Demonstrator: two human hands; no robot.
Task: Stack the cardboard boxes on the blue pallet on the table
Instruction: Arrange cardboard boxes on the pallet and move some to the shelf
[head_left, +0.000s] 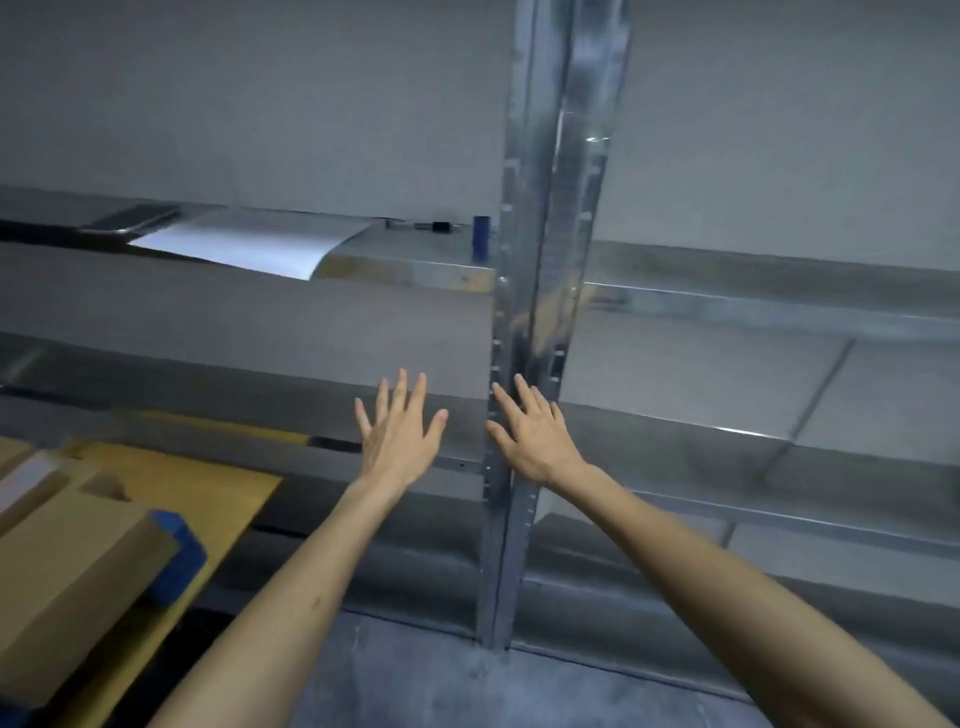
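Both my arms reach forward toward a metal shelving rack. My left hand is open with fingers spread, holding nothing, in front of a shelf edge. My right hand is open too, fingers straight, just right of the rack's upright post. At the lower left lie cardboard boxes on a blue pallet, of which only one corner shows. The pallet sits on a yellowish wooden table top. Both hands are well to the right of the boxes and apart from them.
A shiny steel upright post runs top to bottom through the middle. Grey shelves extend left and right. On the upper shelf lie a white sheet, a phone, a marker and a blue roll. Grey floor below.
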